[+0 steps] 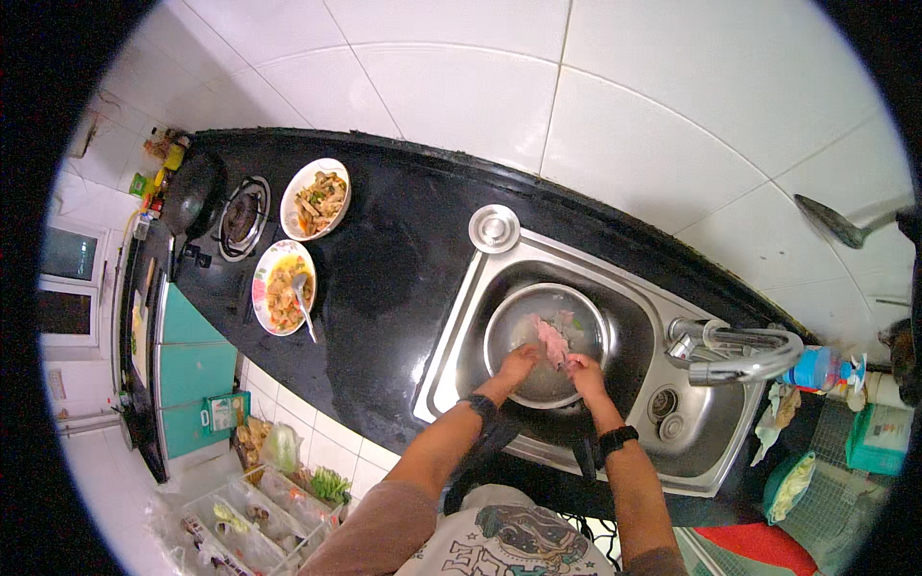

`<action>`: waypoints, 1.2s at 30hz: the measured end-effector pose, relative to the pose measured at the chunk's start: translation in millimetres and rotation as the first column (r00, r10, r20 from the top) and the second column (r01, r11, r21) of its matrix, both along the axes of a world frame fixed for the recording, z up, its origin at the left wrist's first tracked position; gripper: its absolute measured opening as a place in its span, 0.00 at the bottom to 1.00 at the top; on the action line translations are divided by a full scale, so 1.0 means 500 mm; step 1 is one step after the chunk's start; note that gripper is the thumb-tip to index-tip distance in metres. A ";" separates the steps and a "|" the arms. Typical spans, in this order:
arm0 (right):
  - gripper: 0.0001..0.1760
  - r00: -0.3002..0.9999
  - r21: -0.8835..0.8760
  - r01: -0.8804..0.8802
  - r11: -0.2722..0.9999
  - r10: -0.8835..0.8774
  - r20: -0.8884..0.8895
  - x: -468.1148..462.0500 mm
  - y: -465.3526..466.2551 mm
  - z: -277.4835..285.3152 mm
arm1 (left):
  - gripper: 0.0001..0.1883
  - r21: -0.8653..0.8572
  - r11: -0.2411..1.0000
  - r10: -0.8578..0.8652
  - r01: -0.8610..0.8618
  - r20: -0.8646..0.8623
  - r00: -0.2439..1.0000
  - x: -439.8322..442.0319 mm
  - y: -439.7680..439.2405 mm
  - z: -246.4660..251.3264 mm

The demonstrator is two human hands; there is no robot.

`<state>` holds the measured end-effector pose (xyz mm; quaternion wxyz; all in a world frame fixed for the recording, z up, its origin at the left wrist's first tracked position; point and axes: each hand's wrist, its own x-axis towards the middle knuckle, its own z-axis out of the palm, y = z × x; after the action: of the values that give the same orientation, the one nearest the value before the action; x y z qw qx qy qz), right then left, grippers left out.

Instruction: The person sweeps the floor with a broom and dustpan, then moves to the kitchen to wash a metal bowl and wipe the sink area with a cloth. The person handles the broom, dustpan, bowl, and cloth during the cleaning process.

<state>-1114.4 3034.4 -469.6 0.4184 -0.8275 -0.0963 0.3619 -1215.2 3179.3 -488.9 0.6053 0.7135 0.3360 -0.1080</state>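
Observation:
A round metal basin (493, 366) holding cloudy water sits in the left bowl of the steel double sink (450, 338). In it lies a limp pink piece (552, 341) that looks like raw meat, with paler bits and a green scrap (577, 325) near it. My right hand (587, 376) pinches the near end of the pink piece. Over the basin's left side, my left hand (517, 366) has its fingers curled close to that piece; whether they touch it cannot be told. Dark bands circle both wrists.
Right of the basin is a chrome faucet (749, 356) above the smaller sink bowl. A metal bowl (494, 228) stands at the sink's back left corner. Two dishes of cooked food (315, 199) (286, 288) rest near the gas burner (243, 217). A wok (193, 191) is beyond.

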 end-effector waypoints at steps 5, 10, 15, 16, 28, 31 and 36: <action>0.10 0.937 0.100 0.172 0.980 -0.131 -0.323 0.011 0.012 0.007 | 0.20 -0.485 0.815 0.383 -0.317 0.042 0.923 0.031 -0.038 0.005; 0.21 0.983 -0.159 -0.162 0.974 0.146 -0.110 0.020 0.046 -0.006 | 0.21 -0.205 0.934 0.338 -0.292 0.250 0.907 0.069 -0.077 -0.044; 0.26 0.954 -0.558 -0.294 0.776 0.272 -0.124 0.030 0.071 -0.021 | 0.22 0.241 0.970 0.054 -0.020 -0.134 0.989 0.078 -0.050 -0.043; 0.25 0.953 -0.531 -0.299 0.793 0.279 -0.119 0.029 0.074 -0.022 | 0.23 0.269 0.963 0.021 0.030 -0.184 0.983 0.080 -0.044 -0.036; 0.20 0.749 -0.243 0.273 0.931 -0.364 -0.553 0.029 0.045 -0.038 | 0.20 -0.495 0.731 0.379 -0.470 -0.280 0.882 0.047 -0.061 -0.054; 0.19 0.505 -0.153 0.584 0.797 -0.505 -0.700 0.037 0.038 -0.008 | 0.17 -0.581 0.450 0.561 -0.678 -0.407 0.721 0.032 -0.034 -0.033; 0.20 0.445 0.011 0.738 0.675 -0.474 -0.760 0.045 0.060 0.092 | 0.14 -0.629 0.174 0.680 -0.758 -0.480 0.554 0.023 0.004 0.070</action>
<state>-1091.9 3064.3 -423.4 0.6599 -0.5134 0.3180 0.4470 -1203.6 3181.4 -453.7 0.8115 0.1177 0.5719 0.0227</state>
